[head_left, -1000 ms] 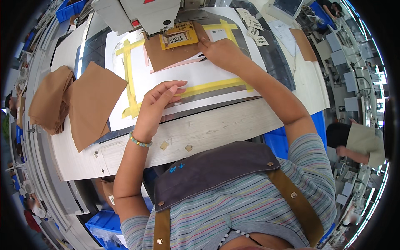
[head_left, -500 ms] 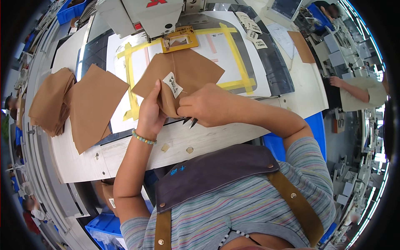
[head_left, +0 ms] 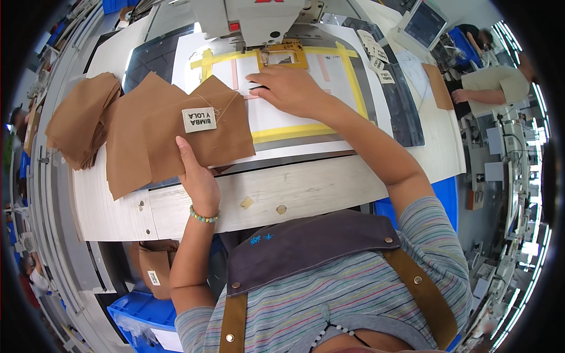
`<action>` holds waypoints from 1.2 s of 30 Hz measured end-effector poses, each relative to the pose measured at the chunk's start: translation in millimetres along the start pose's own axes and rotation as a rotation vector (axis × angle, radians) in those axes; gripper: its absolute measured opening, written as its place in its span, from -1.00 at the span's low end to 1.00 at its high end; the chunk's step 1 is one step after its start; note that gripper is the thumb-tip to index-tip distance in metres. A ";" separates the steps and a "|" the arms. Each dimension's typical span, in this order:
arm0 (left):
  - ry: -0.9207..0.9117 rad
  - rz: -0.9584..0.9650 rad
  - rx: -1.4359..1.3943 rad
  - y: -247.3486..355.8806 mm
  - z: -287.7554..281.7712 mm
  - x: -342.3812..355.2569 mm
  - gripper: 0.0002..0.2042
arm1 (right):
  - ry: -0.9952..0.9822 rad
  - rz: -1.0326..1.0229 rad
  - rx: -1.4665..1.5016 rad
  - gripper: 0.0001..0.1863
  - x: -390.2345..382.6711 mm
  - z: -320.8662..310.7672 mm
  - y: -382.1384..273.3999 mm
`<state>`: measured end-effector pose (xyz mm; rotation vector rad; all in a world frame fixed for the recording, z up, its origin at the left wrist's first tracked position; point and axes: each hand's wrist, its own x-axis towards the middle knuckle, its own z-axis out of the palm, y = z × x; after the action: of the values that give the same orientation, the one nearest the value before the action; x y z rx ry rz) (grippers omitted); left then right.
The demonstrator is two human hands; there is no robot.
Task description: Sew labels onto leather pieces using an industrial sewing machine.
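My left hand [head_left: 199, 183] grips the lower edge of a brown fabric piece [head_left: 229, 132], thumb on top and the other fingers hidden beneath. A white sewn label [head_left: 199, 120] with dark lettering lies on that piece, and loose pale threads [head_left: 219, 107] trail from it. To the right, over the white sheet, my right hand [head_left: 288, 88] is closed around small thread snips [head_left: 257, 87], mostly hidden by the fingers. Just beyond it is the yellow clamp frame [head_left: 284, 57] beneath the sewing machine head [head_left: 253, 20].
At the left are a flat brown piece [head_left: 129, 141] and a stack of brown pieces [head_left: 82, 120]. Yellow tape [head_left: 294, 132] borders the white sheet. Several white labels [head_left: 376, 56] lie at the back right, near a screen [head_left: 425, 25]. Another person [head_left: 485, 94] is at the far right.
My left hand has carried the labelled piece left and turned it flat, overlapping the other brown piece. My right hand has left the fabric and moved up toward the yellow frame.
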<state>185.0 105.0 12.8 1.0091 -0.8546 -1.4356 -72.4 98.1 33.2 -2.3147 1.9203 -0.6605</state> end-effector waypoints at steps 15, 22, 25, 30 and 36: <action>0.322 0.461 0.049 64.5 -121.9 -0.6 -0.59 | 0.194 0.276 0.255 -0.69 -70.4 -5.7 69.1; 0.857 0.688 -0.073 48.0 -377.6 -81.6 -0.67 | 0.049 0.315 0.400 -0.71 -79.2 -4.9 56.9; 1.160 0.512 -0.137 -39.7 -436.2 -117.6 -0.65 | -0.074 0.303 0.383 -0.72 -78.3 -16.6 59.5; 1.329 0.311 -0.423 -95.3 -458.6 -131.0 -0.64 | -0.166 0.222 0.407 -0.74 -92.7 -46.0 63.0; 1.394 0.433 -0.434 -47.6 -488.4 -134.5 -0.55 | -0.279 0.053 0.398 -0.75 -98.8 -61.6 72.0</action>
<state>621.2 262.4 -196.5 1.0859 0.2690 -0.2792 -174.1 189.6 38.4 -1.9841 1.5577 -0.6101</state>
